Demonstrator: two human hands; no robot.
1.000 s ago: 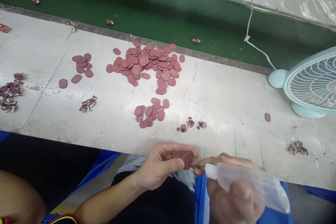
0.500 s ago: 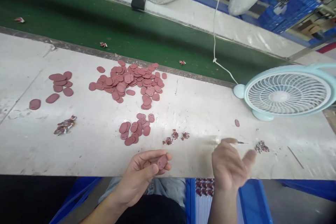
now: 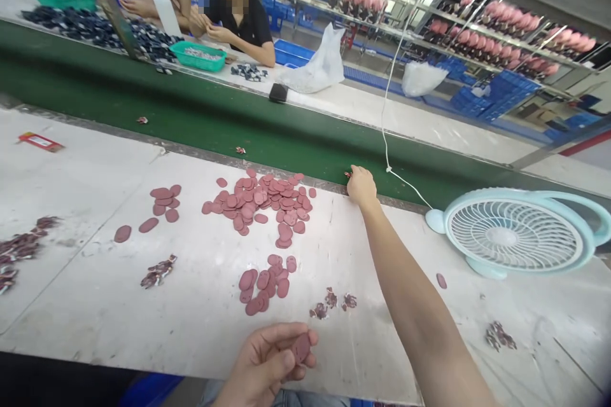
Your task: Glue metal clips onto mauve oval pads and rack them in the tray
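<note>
My left hand (image 3: 274, 362), at the table's front edge, pinches a flat dusky-pink oval disc (image 3: 301, 348) with tiny dark marks between thumb and fingers. Stretched across the table, my right hand (image 3: 361, 186) is at the near edge of the green belt. Its fingers are bent around a small brown-and-white piece (image 3: 348, 175), mostly covered by the hand. A small group of the same ovals (image 3: 267, 283) lies beyond my left hand, with a larger heap (image 3: 262, 200) farther back. Several small brown-and-white bundles (image 3: 331, 297) sit right of the small group.
A light-blue fan (image 3: 513, 235) lies at the right, its white cord (image 3: 386, 121) crossing the belt (image 3: 191, 133). More bundles (image 3: 160, 271) and ovals (image 3: 165, 194) are at the left. Across the belt, people sit near green baskets (image 3: 198, 56), a white bottle (image 3: 166, 13) and dark pieces.
My right hand has gone from the front right of the table forward to the belt. My left hand keeps the oval disc. The view has tilted up, showing people across the belt.
</note>
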